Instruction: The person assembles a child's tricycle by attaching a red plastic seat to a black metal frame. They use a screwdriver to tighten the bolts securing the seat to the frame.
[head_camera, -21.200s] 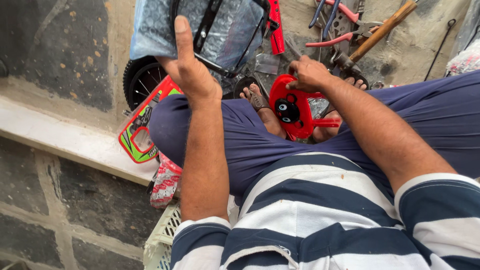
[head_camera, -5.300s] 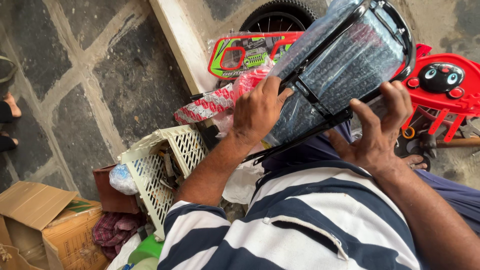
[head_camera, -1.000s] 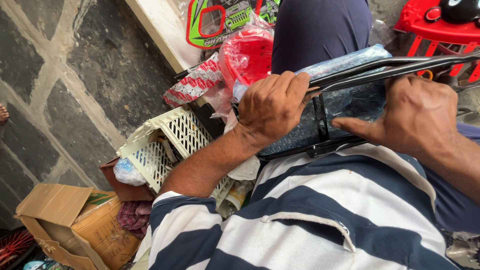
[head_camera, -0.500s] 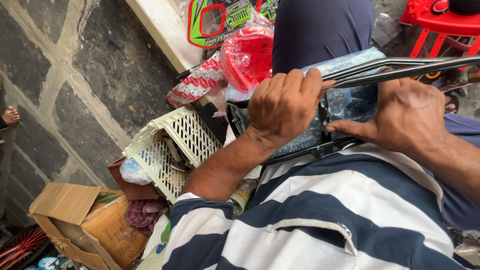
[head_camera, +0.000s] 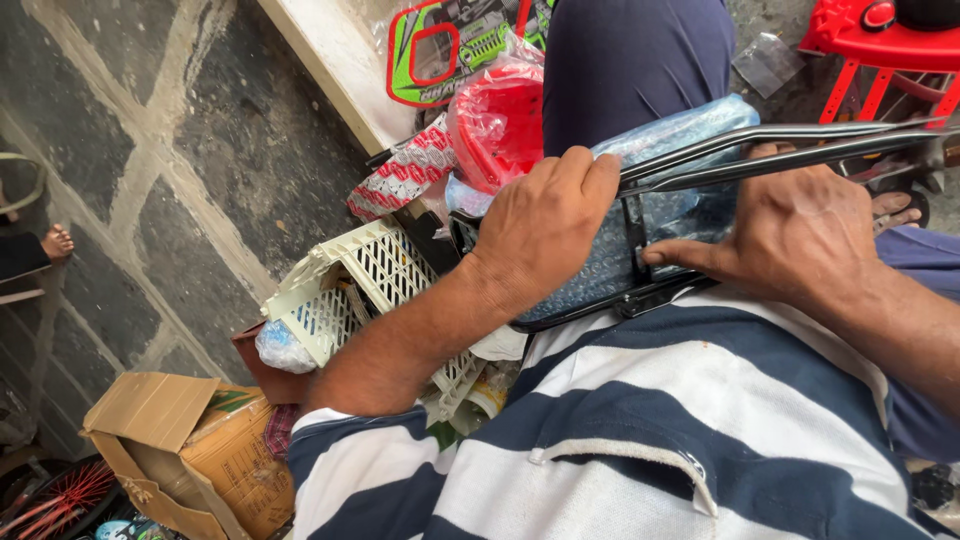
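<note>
You've got the plastic-wrapped black frame (head_camera: 640, 250) laid flat across your lap, pulled in tight against your striped shirt (head_camera: 700, 420), which looks like the point of holding it that way: your belly and thigh work as the bench so both hands can grip instead of just supporting.

Your left hand (head_camera: 545, 225) is curled over the near-left edge of the frame, fingers (head_camera: 585, 170) folded down onto the wrapping, clamped on rather than spread. Your right hand (head_camera: 800, 235) sits on the right part, palm down on the frame, thumb (head_camera: 680, 255) stretched out along the lower bar and pressing on it. I can't tell what the right fingertips are doing, they're tucked behind the two thin metal rods (head_camera: 780, 150) that run off toward the upper right (those look like part of the same frame, though the far end is cut off).

Stuff around you: a cream plastic crate (head_camera: 350, 290) just left of your left forearm, a red part in a clear bag (head_camera: 495, 125) touching the frame's far-left corner, a green and red toy panel (head_camera: 440, 50) lying on the pale ledge (head_camera: 330, 60), and an open cardboard box (head_camera: 190, 450) lower left on the stone floor (head_camera: 170, 150). A red ride-on toy (head_camera: 880, 50) sits top right, well apart from your hands.
</note>
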